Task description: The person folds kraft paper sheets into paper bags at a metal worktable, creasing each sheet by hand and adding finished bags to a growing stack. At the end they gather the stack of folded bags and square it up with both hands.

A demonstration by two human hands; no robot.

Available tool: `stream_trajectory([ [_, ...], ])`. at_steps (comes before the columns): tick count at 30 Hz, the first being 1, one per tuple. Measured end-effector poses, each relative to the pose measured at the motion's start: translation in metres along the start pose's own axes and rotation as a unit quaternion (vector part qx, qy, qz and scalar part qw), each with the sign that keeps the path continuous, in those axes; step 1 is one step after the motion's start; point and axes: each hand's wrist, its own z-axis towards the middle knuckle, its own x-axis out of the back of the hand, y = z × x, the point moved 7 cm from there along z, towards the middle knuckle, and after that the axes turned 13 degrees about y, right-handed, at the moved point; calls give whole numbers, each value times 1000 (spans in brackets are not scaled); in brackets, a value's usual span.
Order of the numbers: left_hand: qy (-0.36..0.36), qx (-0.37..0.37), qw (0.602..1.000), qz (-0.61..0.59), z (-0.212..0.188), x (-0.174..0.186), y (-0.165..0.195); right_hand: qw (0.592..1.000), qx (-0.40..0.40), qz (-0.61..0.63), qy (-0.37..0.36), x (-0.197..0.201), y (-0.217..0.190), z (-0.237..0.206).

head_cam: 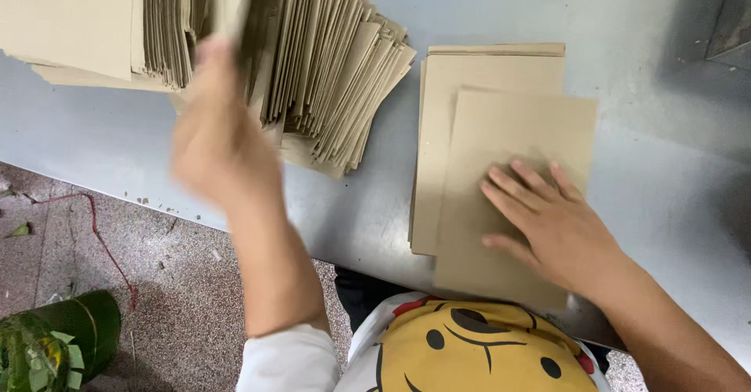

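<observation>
My right hand [547, 220] lies flat, fingers spread, on the top brown cardboard sheet [508, 134] of a small stack [438, 126] at the middle right of the grey table. My left hand [223, 134], blurred by motion, is at a large fanned pile of the same cardboard sheets [328, 71] at the upper left. Its fingers seem to pinch one sheet [231, 1] that sticks up from the pile.
The grey table [117, 157] runs across the view; its near edge crosses from left to lower middle. Below it is a speckled floor with a red cord [98, 235] and a green bundle [55, 337] at the bottom left. A dark object [731, 16] sits at the top right.
</observation>
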Motion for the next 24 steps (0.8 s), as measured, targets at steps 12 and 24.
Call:
stream_trajectory([
  [12, -237, -202, 950, 35, -46, -13, 61, 1000, -10, -19, 12, 6, -13, 2],
  [24, -500, -71, 822, -263, -136, -12, 106, 992, 16, 121, 21, 8, -21, -5],
])
